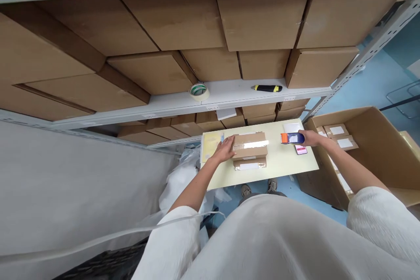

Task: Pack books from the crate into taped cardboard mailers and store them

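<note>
**Big brown boxes (262,17) fill a grey shelf (229,87) above a pale table (285,164)**

The left hand (224,149) is open, with its fingers a bit spread. It lies on the left end of a taped box (247,152), near the middle of the table. The right hand (307,138) is curled shut around the end of a blue and orange tape gun (293,138). The tape gun is well apart from the box, with some table top between them.

A shiny strip of tape (256,144) runs across the box and pokes out past its right side. Just below is a smaller box (250,165) with a white label. A phone (301,149) lies just under the tape gun, and white paper (292,127) is above it. A yellow sheet (211,145) is by the left edge of the table.

More pale top reaches to the lower right corner. Past the right edge, a big open carton (387,144) holds small boxes (345,143) with white labels. Up on the shelf's front edge are a tape roll (204,96) and a black and yellow knife (267,88). White plastic (177,183) hangs by the table's left side.
</note>
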